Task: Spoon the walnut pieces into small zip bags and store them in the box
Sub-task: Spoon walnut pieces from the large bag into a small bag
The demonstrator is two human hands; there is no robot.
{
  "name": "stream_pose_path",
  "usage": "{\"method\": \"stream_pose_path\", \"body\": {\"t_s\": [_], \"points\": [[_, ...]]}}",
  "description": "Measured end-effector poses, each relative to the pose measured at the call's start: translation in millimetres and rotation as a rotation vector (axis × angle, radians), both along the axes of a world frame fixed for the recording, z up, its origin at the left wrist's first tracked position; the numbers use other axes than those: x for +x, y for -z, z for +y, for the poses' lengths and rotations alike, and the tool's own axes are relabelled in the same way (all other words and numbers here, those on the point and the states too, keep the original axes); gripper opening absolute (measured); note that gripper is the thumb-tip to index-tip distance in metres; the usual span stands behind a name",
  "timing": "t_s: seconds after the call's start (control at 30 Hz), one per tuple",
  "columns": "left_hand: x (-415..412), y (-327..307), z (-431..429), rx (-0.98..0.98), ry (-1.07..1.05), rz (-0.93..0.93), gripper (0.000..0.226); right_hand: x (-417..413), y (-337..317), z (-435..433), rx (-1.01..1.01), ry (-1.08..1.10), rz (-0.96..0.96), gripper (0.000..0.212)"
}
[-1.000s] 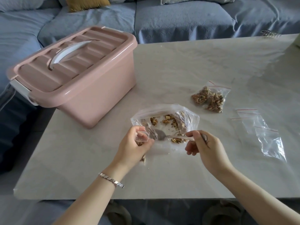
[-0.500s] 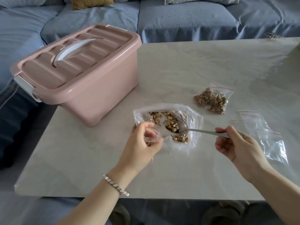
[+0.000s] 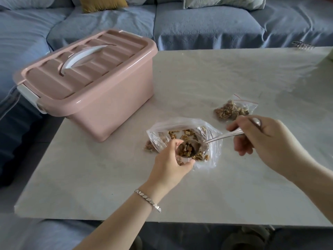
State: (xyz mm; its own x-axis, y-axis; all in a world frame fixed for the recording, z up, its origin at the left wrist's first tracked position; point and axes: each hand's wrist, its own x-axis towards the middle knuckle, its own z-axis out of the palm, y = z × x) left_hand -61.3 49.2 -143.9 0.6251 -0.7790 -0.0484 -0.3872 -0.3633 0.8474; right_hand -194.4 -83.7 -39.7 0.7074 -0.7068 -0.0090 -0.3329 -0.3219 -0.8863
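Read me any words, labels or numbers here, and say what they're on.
No readable text: the box, zip bags and spoon show no print.
A dark mark at the table's far edge is too blurred to tell if it is writing.

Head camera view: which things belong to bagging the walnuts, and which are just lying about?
In the job: spoon of walnut pieces, gripped by the right hand; small zip bag, held by the left hand; large walnut bag; filled small bag; pink box, lid on.
Lying about: sofa; yellow cushion.
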Motion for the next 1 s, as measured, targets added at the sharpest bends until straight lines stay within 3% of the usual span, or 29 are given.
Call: {"method": "stream_pose_path", "body": {"t_s": [0.13,0.3,0.4,0.53,0.63,0.73,0.83,0.93,1.0], "points": [[0.9,1.1,0.1,0.000,-0.008,0.001,0.039,-1.8,-14.7,17.5,-0.359,-0.168,0.046,0.025],[0.1,5.9,4.9,-0.026,-0.049,0.015,0.042,-13.2,-9.8,10.1,-0.340,0.020,-0.070,0.024],[-0.7,7.1,10.0,-0.018,-0.095,-0.070,0.043,-13.7,24.4,3.0,-0.050,0.201,-0.127,0.028],[-1.6,3.0,19.8,-0.069,-0.100,-0.061,0.044,-10.1,70.9,7.2,0.572,0.365,-0.160,0.025],[-1.5,-2.9,22.9,-0.129,-0.100,-0.058,0.043,-11.4,89.0,12.3,0.721,0.379,-0.120,0.020],[-0.6,-8.7,19.8,-0.144,-0.083,-0.033,0.046,-16.8,94.3,13.0,0.668,0.386,-0.026,0.017],[-4.4,-12.1,13.7,-0.151,-0.046,-0.033,0.045,-23.7,92.2,10.0,0.553,0.359,0.133,0.031],[-12.2,-15.6,5.3,-0.152,-0.006,-0.014,0.046,-30.6,82.2,10.4,0.135,0.266,0.389,0.045],[-16.9,-19.2,-0.3,-0.144,0.024,0.009,0.046,-30.3,64.5,18.5,-0.119,0.197,0.361,0.042]]}}
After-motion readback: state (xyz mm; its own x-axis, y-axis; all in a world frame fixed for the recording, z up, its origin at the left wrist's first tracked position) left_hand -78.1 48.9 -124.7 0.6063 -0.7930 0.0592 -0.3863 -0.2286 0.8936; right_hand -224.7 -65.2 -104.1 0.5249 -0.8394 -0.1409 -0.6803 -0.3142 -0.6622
